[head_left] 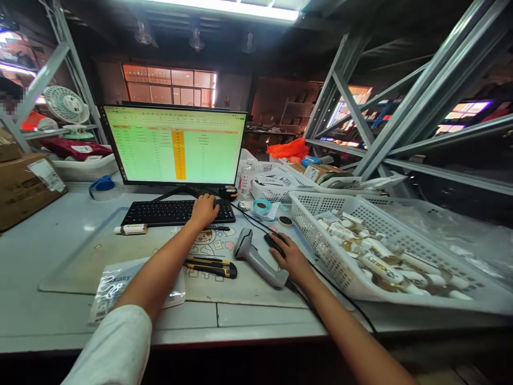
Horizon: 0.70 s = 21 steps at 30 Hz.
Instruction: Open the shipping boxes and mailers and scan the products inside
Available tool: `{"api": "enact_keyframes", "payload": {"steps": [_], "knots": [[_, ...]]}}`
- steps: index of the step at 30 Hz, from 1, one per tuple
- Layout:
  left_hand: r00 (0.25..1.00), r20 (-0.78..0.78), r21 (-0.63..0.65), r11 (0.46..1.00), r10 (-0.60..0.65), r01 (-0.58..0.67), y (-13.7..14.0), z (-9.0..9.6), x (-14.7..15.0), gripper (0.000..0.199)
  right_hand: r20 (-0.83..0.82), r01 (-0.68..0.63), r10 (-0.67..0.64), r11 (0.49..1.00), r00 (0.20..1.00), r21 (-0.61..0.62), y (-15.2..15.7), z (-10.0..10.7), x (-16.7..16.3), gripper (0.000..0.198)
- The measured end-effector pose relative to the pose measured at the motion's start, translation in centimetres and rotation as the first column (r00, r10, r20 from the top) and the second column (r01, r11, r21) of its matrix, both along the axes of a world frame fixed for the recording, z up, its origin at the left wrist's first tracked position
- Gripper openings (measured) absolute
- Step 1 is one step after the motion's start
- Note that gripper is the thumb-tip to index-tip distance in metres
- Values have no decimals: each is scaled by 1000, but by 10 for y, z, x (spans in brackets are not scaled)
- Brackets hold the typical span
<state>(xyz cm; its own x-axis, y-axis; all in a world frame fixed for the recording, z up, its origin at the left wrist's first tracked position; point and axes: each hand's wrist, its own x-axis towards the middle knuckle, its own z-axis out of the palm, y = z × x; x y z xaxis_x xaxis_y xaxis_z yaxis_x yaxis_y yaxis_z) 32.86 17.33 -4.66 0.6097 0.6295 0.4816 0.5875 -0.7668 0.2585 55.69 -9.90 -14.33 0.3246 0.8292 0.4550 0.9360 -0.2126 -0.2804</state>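
Right hand (292, 255) draped over the black mouse (274, 243), fingers curled loosely around its smooth shell, cable trailing back towards the person. Left hand (204, 209) sits flat on the right end of the black keyboard (176, 212), fingers bent onto the keys, gripping nothing. Between both wrists lies the grey plastic barcode scanner (256, 259), long axis slanting away-left, just beside the mouse hand. Further left, a yellow-black utility knife (211, 266).

Black keyboard (176, 212), green monitor (175, 145) (one orange column), grey scanner (258, 260), white basket (320, 206)
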Motion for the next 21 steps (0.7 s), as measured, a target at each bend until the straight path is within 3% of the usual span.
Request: {"api": "enact_keyframes", "payload": {"steps": [9, 21], "knots": [[997, -71, 11, 1000, -23, 24, 0, -28, 3, 27, -19, -13, 14, 1000, 1000, 8, 5, -1, 3, 54], [991, -116, 25, 998, -62, 66, -1, -39, 1, 30, 1, 1, -1, 1000, 1000, -15, 6, -1, 0, 51]]}}
